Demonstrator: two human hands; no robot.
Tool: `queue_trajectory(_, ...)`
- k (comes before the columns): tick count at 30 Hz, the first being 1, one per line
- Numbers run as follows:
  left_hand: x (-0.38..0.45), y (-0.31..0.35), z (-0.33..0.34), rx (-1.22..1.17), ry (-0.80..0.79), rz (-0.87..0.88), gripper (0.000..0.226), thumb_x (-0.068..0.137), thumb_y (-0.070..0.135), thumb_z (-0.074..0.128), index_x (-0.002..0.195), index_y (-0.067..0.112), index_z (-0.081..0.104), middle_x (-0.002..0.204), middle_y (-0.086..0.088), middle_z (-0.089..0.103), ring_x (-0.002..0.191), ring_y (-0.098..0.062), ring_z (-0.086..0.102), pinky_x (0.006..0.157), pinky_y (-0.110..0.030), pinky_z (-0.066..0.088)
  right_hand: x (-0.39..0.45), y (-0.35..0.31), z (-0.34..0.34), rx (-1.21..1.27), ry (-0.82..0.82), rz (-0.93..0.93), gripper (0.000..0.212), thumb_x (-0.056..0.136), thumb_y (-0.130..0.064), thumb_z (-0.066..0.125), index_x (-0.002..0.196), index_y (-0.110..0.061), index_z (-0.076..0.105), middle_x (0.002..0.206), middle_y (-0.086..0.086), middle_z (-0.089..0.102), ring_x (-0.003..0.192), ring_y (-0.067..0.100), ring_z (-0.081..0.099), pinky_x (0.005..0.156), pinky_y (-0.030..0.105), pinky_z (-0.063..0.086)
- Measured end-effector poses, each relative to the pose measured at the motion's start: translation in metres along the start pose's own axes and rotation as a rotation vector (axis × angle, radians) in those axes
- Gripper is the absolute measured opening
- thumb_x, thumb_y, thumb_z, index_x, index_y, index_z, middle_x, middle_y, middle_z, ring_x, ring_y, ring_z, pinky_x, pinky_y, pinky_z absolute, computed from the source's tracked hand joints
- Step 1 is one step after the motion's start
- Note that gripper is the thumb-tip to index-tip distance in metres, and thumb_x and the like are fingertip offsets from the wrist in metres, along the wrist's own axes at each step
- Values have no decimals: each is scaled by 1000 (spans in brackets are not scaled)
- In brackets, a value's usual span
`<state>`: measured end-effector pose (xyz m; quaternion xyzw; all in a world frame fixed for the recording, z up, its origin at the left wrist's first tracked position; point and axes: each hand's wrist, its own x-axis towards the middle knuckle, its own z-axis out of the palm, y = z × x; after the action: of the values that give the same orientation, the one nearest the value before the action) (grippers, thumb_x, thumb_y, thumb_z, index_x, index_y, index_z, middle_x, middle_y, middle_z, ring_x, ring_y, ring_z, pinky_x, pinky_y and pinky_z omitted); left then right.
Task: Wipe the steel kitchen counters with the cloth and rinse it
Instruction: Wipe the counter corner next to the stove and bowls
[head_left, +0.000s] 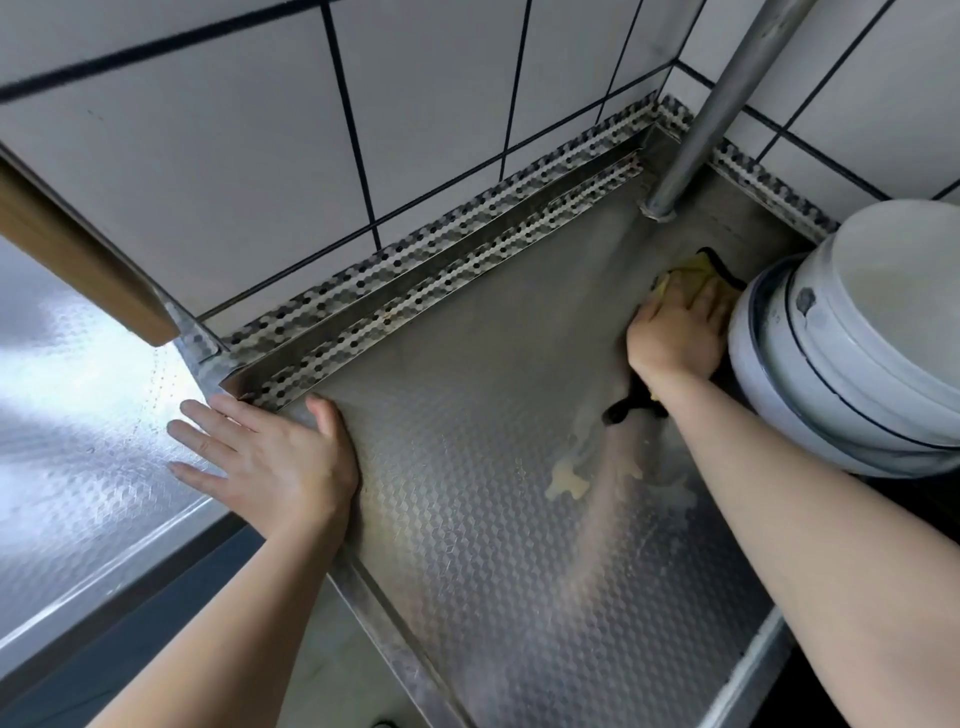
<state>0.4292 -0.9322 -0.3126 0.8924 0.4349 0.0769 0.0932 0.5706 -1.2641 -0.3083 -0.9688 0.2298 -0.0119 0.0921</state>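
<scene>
One rice cooker (852, 338) crowds right hand (675, 332) pressing cloth (698, 265).

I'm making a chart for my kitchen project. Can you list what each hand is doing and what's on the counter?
left hand: flat, fingers straight, resting on the counter edge
right hand: pressing the cloth onto the counter
cloth: yellow with black edge
counter: patterned steel, pale smears in the middle
pot: white, beside the right hand
pole: metal, standing in the back corner

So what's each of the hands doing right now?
Left hand: open, flat on the steel counter.
Right hand: open, pressing the cloth on the counter.
</scene>
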Motion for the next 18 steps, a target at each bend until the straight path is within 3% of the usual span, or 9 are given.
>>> queue_trajectory(3, 0, 1, 0, -12, -2, 4, 86, 84, 52, 32, 148, -4, 18, 155, -27, 20, 145, -42, 12, 116, -61, 7, -38, -7, 1, -11, 43, -116, 50, 100, -35, 34, 150, -26, 34, 160, 17, 22, 145, 40, 21, 120, 49, 9)
queue_trajectory(7, 1, 2, -1, -26, -11, 7, 85, 84, 50, 33, 147, -5, 19, 155, -28, 21, 145, -43, 12, 115, -61, 6, -87, -21, 2, -15, 72, -329, 48, 100, -31, 37, 147, -24, 42, 156, 15, 33, 142, 40, 28, 119, 48, 15)
queue_trajectory(13, 1, 1, -1, -73, -20, 17, 87, 83, 49, 32, 146, -8, 20, 154, -31, 21, 145, -45, 13, 116, -61, 5, -164, -53, 6, 67, -32, -521, 51, 102, -32, 32, 151, -19, 33, 161, 5, 23, 149, 28, 16, 122, 41, 10)
queue_trajectory(18, 4, 0, 0, -78, -53, 17, 90, 82, 51, 31, 146, -11, 19, 155, -30, 18, 145, -44, 11, 116, -60, 2, -225, -55, 3, 115, -159, -842, 51, 102, -31, 32, 151, -18, 33, 161, 1, 23, 151, 23, 13, 123, 42, 9)
